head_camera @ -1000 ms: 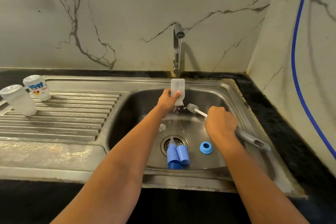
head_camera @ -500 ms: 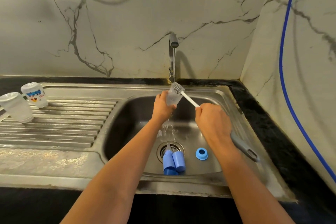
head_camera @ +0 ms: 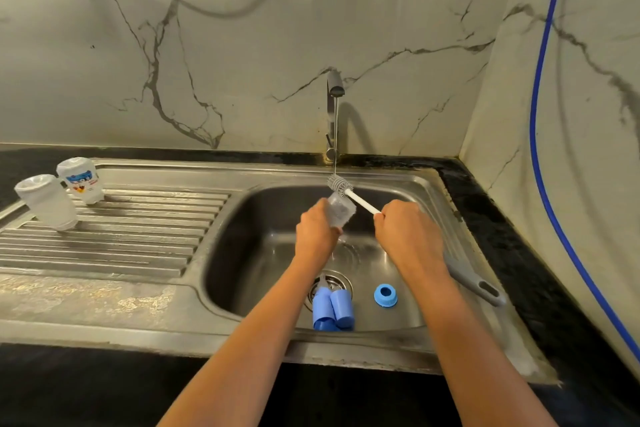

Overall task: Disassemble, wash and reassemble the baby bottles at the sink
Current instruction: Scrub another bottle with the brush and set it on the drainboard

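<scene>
Drainboard [head_camera: 138,218], far left: plain bottle [head_camera: 46,203] and printed bottle [head_camera: 81,184] stand side by side. Over the sink [head_camera: 429,184], my left grip [head_camera: 317,234] curls round a clear bottle [head_camera: 341,210], tilted. Two blue caps [head_camera: 332,308] lie at the drain below. Brush [head_camera: 339,183] head sits just above the bottle, under the tap's [head_camera: 334,87] thin stream. Blue ring [head_camera: 385,295] lies on the basin floor. My right grip [head_camera: 408,232] is closed round the brush's shaft.

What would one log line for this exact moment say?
step: wash | left hand: holds clear bottle | right hand: grips brush, head under tap stream | sink: blue parts near drain
</scene>
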`<state>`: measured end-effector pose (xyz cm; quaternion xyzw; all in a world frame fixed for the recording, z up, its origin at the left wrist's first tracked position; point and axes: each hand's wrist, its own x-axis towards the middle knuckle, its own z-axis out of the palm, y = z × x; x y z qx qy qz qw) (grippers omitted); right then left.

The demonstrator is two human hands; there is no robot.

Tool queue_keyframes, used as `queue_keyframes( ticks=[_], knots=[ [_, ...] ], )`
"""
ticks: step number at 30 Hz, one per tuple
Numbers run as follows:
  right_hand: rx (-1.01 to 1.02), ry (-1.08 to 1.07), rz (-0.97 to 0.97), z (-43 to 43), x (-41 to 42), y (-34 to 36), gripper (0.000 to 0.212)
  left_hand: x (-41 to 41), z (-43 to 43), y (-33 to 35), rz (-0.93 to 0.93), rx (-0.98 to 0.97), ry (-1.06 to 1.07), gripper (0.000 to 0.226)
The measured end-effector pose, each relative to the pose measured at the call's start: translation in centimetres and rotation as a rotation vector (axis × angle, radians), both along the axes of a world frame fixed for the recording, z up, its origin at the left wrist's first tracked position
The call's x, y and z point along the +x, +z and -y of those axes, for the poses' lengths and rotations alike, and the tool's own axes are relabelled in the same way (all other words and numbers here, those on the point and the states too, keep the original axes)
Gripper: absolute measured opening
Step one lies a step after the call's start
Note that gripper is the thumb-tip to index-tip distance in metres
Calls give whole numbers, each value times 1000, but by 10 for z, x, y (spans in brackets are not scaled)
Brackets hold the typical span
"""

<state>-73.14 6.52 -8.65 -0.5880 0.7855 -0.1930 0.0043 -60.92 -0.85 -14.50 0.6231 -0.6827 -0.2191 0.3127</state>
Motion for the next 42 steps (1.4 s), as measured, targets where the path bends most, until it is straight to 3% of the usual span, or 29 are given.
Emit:
queue_keyframes(
  ticks=[5,9,13,15,18,23,26,30,37,42],
  knots=[
    [35,74,51,-1,6,0,26,10,-8,-3,-25,68,135,48],
    [122,116,-8,-4,16,0,19,29,-7,-4,121,105,242,39],
    [133,60,-70,-5,17,-2,15,23,-14,-8,336,42,76,38],
    [150,34,-8,-3,15,-2,17,16,-22,-8,414,-4,-23,44],
    [153,54,101,-3,16,-2,23,12,-27,-7,357,34,52,40],
    [156,107,100,-7,22,0,23,24,-26,-13,102,153,223,42],
    [130,83,79,-7,25,-2,23,28,-22,-15,14,140,167,47],
    [78,44,101,-5,24,-7,25,23,-23,-14,2,93,41,53],
    [144,44,161,-13,25,-10,23,33,-23,-12,-59,75,184,49],
    [88,-64,119,-16,17,-9,20,29,-18,-10,-35,0,44,52]
  ],
)
